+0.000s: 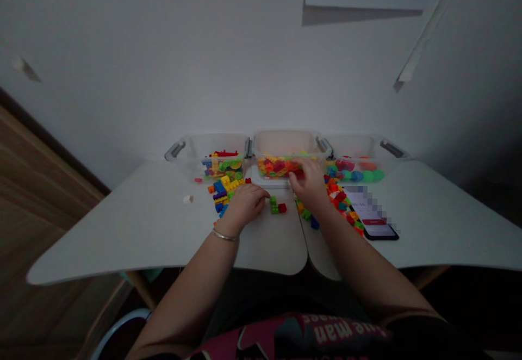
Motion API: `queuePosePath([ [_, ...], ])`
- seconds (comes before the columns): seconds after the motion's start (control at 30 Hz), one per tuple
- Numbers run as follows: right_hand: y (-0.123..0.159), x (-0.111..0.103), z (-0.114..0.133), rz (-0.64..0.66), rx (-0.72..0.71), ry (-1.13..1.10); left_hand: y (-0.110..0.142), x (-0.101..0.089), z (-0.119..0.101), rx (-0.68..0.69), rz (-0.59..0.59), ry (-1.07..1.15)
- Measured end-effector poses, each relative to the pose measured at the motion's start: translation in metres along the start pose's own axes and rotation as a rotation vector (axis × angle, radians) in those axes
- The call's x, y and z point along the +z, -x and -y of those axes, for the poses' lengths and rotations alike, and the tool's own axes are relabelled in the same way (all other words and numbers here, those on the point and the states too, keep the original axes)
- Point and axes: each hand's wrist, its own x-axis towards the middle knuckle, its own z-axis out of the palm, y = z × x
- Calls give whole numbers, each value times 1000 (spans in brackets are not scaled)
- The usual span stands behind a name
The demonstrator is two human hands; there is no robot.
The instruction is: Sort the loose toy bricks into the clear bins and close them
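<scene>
My left hand [245,203] rests on the white table [134,224], fingers curled, beside a pile of blue, yellow and orange building blocks [223,190]. Just right of it lie a small green block stack [273,205] and a red block [282,208]. My right hand [310,181] reaches to the front wall of the middle clear bin [285,145], fingers curled near red and orange blocks; what it holds, if anything, is hidden. More loose blocks [340,202] lie to its right.
Three clear plastic bins stand in a row against the wall: the left bin [196,150] with mixed blocks, the right bin [367,148] with round coloured pieces. A phone [375,221] lies at the right. A small white piece [188,199] lies at the left.
</scene>
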Motion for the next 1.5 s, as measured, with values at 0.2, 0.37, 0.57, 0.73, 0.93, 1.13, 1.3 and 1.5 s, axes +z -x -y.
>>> queuePosePath([
  [0.2,24,3,13,363,-10,-48,0,-1,-2,4,18,-4],
  [0.37,27,-4,19,621,-44,78,1,2,-1,32,12,43],
  [0.57,28,-5,18,720,-54,129,1,5,0,86,7,96],
  [0.73,30,-2,15,734,-14,152,2,6,1,87,26,116],
  [0.93,29,1,10,735,-25,188,0,2,-1,92,64,108],
  [1.13,29,3,6,689,-31,182,-1,0,-3,101,79,130],
  [1.3,31,9,0,467,18,123,-1,2,-8,164,113,88],
  [1.5,28,5,-1,172,52,20,-1,2,-15,233,166,12],
])
